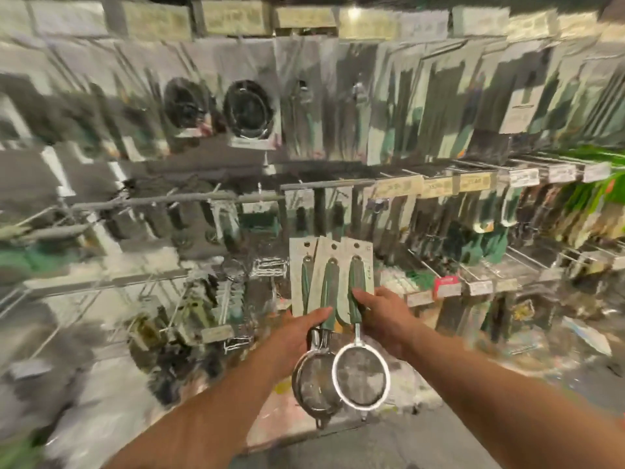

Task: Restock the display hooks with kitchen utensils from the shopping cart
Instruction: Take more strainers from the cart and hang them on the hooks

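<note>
I hold a small bunch of mesh strainers (358,374) with green handles on grey backing cards (329,265) in front of the display wall. My left hand (301,333) grips the cards and handles from the left. My right hand (378,313) grips the rightmost green handle. The round wire baskets hang down below my hands. The cards' punched holes point up toward the middle row of display hooks (257,198). The whole view is smeared by motion blur. No shopping cart is in view.
Rows of carded utensils hang on hooks (422,106) across the wall, with price tags (399,186) on the hook ends. Two round black pans (248,111) hang upper left. Lower hooks (426,269) jut out at the right. Clutter lies on the floor at left.
</note>
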{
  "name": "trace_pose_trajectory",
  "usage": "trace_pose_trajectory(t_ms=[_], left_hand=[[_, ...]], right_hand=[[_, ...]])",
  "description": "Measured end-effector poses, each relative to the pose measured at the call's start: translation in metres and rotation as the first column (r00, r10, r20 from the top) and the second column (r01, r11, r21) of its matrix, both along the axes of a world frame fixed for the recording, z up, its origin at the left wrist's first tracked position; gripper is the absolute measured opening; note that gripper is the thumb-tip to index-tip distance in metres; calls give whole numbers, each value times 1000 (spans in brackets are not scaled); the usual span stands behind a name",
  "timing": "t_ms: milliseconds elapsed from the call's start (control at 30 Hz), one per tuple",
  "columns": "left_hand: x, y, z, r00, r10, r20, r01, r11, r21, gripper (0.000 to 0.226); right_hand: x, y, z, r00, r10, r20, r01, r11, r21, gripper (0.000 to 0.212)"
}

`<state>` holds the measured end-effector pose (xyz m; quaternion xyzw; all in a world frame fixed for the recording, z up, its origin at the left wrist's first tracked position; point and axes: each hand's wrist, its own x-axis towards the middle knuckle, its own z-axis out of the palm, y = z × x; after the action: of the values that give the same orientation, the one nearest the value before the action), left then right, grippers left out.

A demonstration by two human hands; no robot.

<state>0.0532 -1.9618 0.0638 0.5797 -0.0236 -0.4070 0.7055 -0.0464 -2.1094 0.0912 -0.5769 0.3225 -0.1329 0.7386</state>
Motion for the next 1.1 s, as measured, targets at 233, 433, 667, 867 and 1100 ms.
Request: trace_pose_trajectory(t_ms=[233, 433, 667, 867, 1100], left_hand=[[58, 115, -7, 957, 289, -29, -287, 955, 78, 99], [87, 168, 8, 938, 347, 8, -347, 938, 26, 84], [123, 169, 11, 916, 388, 102, -388, 921, -13, 83], [144, 161, 11, 909, 391, 141, -395, 919, -1, 63], [158, 145, 17, 903, 396, 167, -402, 915, 3, 32]], right_hand=[[78, 103, -1, 988, 153, -29, -154, 987, -37, 13], [123, 138, 4, 979, 201, -21, -202, 977, -74, 19], [158, 132, 19, 963, 269, 7, -265, 955, -131, 12], [181, 120, 25, 948, 318, -17, -314, 924, -219, 19], [198, 113, 25, 945, 325, 29, -306, 914, -265, 15]])
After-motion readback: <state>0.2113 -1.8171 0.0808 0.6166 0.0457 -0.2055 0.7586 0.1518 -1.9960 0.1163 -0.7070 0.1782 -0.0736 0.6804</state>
